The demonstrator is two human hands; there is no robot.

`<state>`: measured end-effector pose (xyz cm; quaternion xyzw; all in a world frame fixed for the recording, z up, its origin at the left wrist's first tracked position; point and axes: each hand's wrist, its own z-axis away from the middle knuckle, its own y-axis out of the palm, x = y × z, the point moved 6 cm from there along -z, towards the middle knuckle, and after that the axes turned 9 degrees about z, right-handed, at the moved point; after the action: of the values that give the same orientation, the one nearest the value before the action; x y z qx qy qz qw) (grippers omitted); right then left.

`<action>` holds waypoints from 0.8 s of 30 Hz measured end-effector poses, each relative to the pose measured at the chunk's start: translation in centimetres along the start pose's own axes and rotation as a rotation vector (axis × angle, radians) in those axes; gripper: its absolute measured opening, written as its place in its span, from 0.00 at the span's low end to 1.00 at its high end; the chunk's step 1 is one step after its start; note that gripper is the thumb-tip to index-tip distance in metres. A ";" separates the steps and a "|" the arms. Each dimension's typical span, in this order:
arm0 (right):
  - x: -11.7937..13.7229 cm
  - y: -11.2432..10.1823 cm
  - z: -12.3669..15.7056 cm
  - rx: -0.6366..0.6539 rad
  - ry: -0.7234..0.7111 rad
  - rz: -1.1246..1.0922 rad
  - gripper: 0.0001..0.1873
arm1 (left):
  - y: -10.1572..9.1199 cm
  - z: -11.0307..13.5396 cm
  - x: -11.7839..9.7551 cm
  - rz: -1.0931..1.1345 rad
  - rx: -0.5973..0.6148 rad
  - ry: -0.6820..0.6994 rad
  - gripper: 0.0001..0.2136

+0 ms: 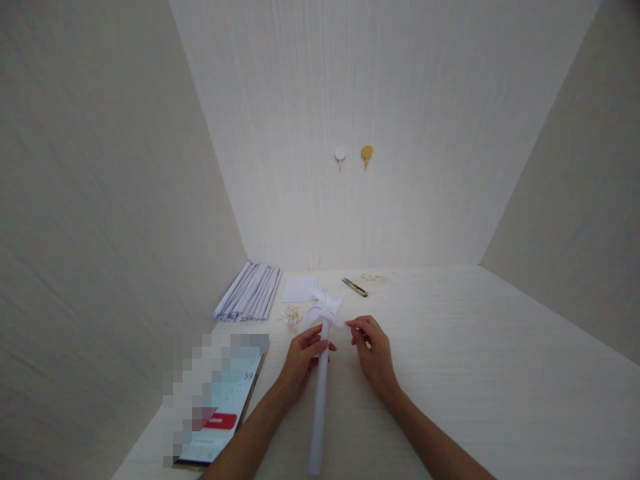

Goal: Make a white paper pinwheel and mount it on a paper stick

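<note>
A white paper pinwheel (326,307) sits on top of a long rolled white paper stick (319,407) that runs toward me along the table. My left hand (303,360) is closed around the upper part of the stick, just below the pinwheel. My right hand (373,350) hovers just right of the pinwheel, its fingers curled in a pinch near a blade tip; whether they hold anything I cannot make out.
A row of rolled paper sticks (249,292) lies at the back left. A white paper square (299,289), small snips (355,287) and a heap of pins (291,316) lie behind the pinwheel. A phone (220,407) rests at the left. Two hooks (353,155) hang on the wall.
</note>
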<state>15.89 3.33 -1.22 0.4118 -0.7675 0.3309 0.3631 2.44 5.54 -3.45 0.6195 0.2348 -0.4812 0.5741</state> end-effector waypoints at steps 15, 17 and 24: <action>-2.3 -0.8 -0.3 -0.104 0.226 -0.055 0.24 | 0.3 0.2 0.5 -0.123 0.041 -0.062 0.23; -2.4 -0.8 -0.3 -0.106 0.218 -0.054 0.24 | 0.3 0.2 0.5 -0.127 0.052 -0.062 0.23; -2.8 -0.7 -0.2 -0.120 0.264 -0.079 0.18 | 0.2 0.3 0.4 -0.101 0.003 -0.056 0.21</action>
<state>17.70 4.25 -3.27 0.3721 -0.7147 0.3213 0.4975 2.66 5.13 -3.68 0.5939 0.2490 -0.5271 0.5545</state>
